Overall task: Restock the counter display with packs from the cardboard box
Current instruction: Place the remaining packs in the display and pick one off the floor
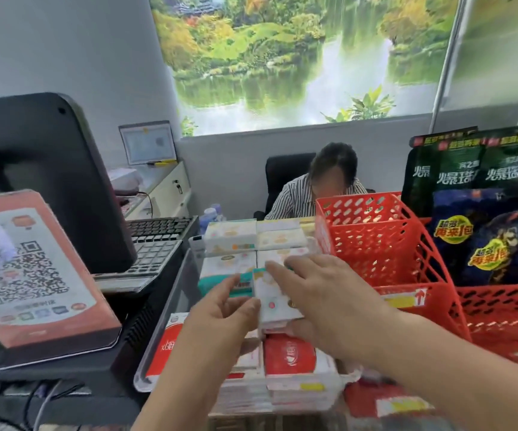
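A clear counter display tray [170,293] holds rows of packs: white packs [231,236] at the back, a teal pack [217,286] in the middle, red-and-white packs [291,359] in front. My right hand [323,293] grips a white pack [274,303] from above, over the middle of the tray. My left hand [220,309] pinches the same pack's left edge with thumb and fingertips. The cardboard box is not in view.
Red plastic baskets [385,244] stand right of the tray, with dark snack bags [481,231] in the far-right one. A monitor [49,181], keyboard [155,241] and QR-code stand [33,275] fill the left. A person in a striped shirt [295,197] sits behind the counter.
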### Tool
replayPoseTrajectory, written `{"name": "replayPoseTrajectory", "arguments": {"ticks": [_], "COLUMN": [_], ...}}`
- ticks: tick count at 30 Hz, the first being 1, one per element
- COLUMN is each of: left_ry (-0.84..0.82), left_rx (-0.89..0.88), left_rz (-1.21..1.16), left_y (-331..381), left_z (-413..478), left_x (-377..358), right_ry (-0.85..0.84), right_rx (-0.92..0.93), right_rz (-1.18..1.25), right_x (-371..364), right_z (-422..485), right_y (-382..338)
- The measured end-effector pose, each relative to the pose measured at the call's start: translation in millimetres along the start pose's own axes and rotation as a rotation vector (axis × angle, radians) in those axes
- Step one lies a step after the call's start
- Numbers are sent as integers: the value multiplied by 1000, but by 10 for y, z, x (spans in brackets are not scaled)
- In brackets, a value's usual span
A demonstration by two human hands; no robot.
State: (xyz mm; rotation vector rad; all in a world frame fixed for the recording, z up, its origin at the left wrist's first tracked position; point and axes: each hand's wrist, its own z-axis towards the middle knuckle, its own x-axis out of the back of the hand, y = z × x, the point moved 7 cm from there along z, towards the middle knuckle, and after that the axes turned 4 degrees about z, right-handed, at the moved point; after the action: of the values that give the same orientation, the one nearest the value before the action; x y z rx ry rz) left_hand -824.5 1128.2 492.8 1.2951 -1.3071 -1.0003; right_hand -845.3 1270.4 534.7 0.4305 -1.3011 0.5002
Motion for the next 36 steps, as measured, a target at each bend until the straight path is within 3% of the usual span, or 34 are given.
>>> {"name": "replayPoseTrajectory", "arguments": {"ticks": [2,12,23,32,36], "left_ry": [27,-100,-161,-174,-187], "left_rx": [-17,-109,-81,-96,-113], "left_rz": [36,173,227,255,255], "left_y": [47,209,97,53,83], "left_z": [93,575,828,856,794], "left_x": [87,247,251,255,253], "right_ry": [28,-162,-317,-301,-193], "right_rx": [-36,-215,-260,-275,-313], "right_rz": [1,37,115,166,212], "right_x": [-13,-292,-477,-408,-218], "right_z": [273,1263,1544,1444,1243], "right_y": [216,952,1026,945,835]}}
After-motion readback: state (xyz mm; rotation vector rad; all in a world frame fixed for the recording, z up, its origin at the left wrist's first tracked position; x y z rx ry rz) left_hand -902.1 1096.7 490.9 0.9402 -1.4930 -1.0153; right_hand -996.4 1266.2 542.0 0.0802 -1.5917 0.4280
